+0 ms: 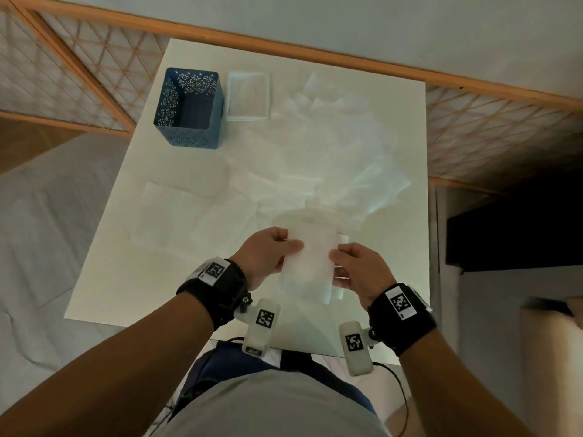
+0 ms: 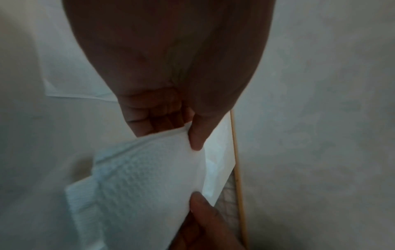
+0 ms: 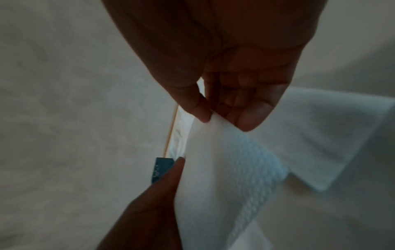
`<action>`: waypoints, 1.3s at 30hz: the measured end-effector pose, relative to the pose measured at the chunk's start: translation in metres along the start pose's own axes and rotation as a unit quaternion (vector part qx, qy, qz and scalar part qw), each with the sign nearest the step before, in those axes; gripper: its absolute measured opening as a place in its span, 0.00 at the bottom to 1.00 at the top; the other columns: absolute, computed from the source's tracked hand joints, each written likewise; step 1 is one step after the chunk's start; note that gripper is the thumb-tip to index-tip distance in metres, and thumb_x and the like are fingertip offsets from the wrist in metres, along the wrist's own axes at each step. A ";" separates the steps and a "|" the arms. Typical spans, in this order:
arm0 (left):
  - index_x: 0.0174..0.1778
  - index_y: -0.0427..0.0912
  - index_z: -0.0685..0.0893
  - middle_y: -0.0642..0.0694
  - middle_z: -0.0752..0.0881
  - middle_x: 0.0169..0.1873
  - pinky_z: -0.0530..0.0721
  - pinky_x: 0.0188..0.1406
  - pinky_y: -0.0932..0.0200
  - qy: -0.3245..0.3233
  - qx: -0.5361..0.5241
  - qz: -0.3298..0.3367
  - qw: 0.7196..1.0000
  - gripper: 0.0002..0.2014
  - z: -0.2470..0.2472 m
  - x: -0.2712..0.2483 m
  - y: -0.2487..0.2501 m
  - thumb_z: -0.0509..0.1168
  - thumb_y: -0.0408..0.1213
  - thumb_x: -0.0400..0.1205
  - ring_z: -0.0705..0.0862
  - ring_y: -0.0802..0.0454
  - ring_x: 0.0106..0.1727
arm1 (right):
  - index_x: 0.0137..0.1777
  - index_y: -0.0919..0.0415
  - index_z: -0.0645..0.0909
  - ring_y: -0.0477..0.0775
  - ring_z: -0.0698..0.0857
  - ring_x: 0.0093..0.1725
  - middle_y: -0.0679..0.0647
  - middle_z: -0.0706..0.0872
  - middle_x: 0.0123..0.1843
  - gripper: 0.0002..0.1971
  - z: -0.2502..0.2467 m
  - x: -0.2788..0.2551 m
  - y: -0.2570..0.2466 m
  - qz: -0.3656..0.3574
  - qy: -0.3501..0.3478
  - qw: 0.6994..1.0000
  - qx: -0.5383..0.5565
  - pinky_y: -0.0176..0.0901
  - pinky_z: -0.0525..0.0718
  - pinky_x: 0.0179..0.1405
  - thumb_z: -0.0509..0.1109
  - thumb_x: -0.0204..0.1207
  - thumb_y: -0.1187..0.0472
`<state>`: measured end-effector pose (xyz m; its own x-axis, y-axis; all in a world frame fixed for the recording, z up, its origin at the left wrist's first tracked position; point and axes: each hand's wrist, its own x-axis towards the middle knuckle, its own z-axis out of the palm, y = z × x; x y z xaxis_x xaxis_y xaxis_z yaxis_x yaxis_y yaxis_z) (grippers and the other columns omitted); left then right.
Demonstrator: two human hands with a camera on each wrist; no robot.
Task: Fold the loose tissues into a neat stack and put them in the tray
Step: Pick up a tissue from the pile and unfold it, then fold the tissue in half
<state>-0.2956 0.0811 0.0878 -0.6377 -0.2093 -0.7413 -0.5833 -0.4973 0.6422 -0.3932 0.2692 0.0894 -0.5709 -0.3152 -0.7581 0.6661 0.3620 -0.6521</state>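
— Where the white tissue (image 1: 310,260) was held above the table's (image 1: 132,279) near edge, how was it gripped?
— It was pinched by the left hand (image 1: 268,252) and the right hand (image 1: 355,272), thumbs on top; the fingers beneath were hidden.
— And the tray (image 1: 248,96)?
— It was faintly made out beside the blue basket (image 1: 189,110); loose tissues (image 1: 315,171) were washed out by glare.

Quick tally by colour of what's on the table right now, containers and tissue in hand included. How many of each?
Blue: 1, the perforated blue bin.
Clear: 1, the shallow tray.
White: 1 folded tissue pinched between the left hand and right hand, plus a loose tissue pile too washed out to count.
Total: 3 countable items, besides the pile.
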 end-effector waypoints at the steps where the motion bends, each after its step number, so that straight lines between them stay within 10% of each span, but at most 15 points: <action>1: 0.58 0.35 0.87 0.38 0.92 0.53 0.94 0.53 0.50 0.005 0.029 -0.001 1.000 0.07 0.002 0.005 -0.010 0.74 0.30 0.86 0.92 0.46 0.48 | 0.57 0.64 0.86 0.58 0.90 0.41 0.62 0.93 0.51 0.06 -0.005 0.003 0.010 0.004 0.023 0.999 -0.033 0.48 0.91 0.38 0.75 0.82 0.65; 4: 0.46 0.37 0.88 0.39 0.91 0.43 0.92 0.61 0.38 0.029 0.131 -0.002 0.991 0.03 0.008 0.018 -0.033 0.74 0.32 0.85 0.90 0.46 0.43 | 0.52 0.59 0.88 0.55 0.89 0.38 0.60 0.93 0.47 0.03 -0.017 0.011 0.034 -0.011 0.067 0.990 -0.127 0.44 0.87 0.33 0.75 0.81 0.62; 9: 0.35 0.39 0.87 0.47 0.87 0.27 0.91 0.48 0.44 0.074 0.286 0.033 0.955 0.10 0.017 0.038 -0.044 0.73 0.36 0.83 0.85 0.48 0.32 | 0.48 0.56 0.88 0.52 0.91 0.36 0.56 0.94 0.43 0.02 -0.028 0.024 0.049 -0.037 0.103 0.974 -0.196 0.48 0.89 0.35 0.75 0.82 0.59; 28: 0.41 0.49 0.87 0.48 0.91 0.34 0.93 0.52 0.39 0.165 0.267 0.018 0.949 0.06 0.038 0.089 -0.052 0.76 0.42 0.80 0.92 0.42 0.42 | 0.43 0.52 0.87 0.58 0.92 0.44 0.52 0.92 0.40 0.05 -0.036 0.073 0.039 -0.041 0.155 0.944 -0.288 0.55 0.92 0.49 0.73 0.80 0.55; 39: 0.46 0.48 0.83 0.52 0.87 0.41 0.74 0.33 0.61 0.205 0.359 0.062 0.909 0.09 0.025 0.063 -0.036 0.71 0.49 0.85 0.85 0.52 0.41 | 0.50 0.56 0.85 0.57 0.86 0.45 0.49 0.87 0.43 0.05 -0.029 0.075 0.035 -0.010 0.176 0.929 -0.325 0.44 0.78 0.41 0.71 0.80 0.55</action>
<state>-0.3270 0.1071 0.0231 -0.5662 -0.5953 -0.5701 -0.7909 0.1976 0.5791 -0.4264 0.2842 0.0096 -0.7780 -0.0623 -0.6252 0.2888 0.8483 -0.4438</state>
